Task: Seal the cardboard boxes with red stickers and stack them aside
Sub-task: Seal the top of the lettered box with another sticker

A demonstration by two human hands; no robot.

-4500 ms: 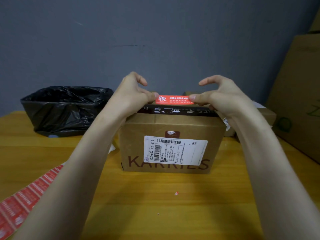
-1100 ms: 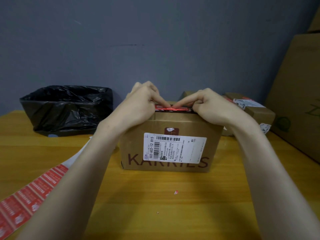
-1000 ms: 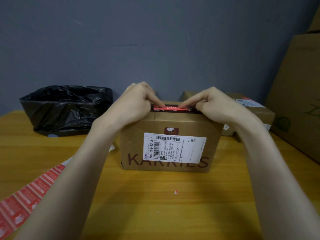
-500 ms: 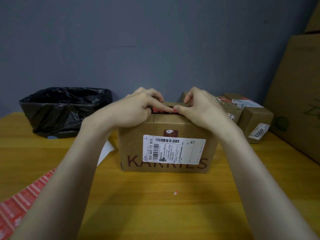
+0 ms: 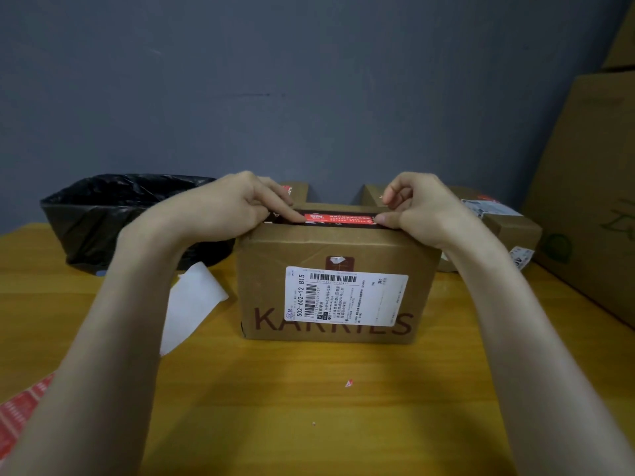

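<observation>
Pressing down on the seal right now: the left hand [image 5: 237, 204] lays a straight forefinger on the left end of the red sticker [image 5: 338, 219], its other fingers tucked under; the right hand [image 5: 419, 207] sets its thumb tip against the sticker's right end, fingers curled above the lid and gripping nothing that shows. The sticker lies flat along a dark strip on top of the cardboard box [image 5: 330, 286]; the box stands upright at the middle of the bench [image 5: 343, 424], nearer the far edge, its white shipping label [image 5: 347, 297] facing the near edge over brown lettering.

The bench is yellow wood with a visible grain, lit from above; a tiny red scrap [image 5: 348, 383] sits on it just in front of the box. By the far left corner stands a bin lined with a black bag [image 5: 130, 218]; a white backing paper [image 5: 192, 304] curls between bin and box. At the near left edge a red sticker sheet [image 5: 20, 413] pokes into view. Towards the far right corner, behind the box, sit smaller cardboard boxes [image 5: 508, 228], one showing red on its lid; a large brown carton [image 5: 591, 201] rises along the right edge. Behind it all runs a plain grey-blue wall [image 5: 309, 80].
</observation>
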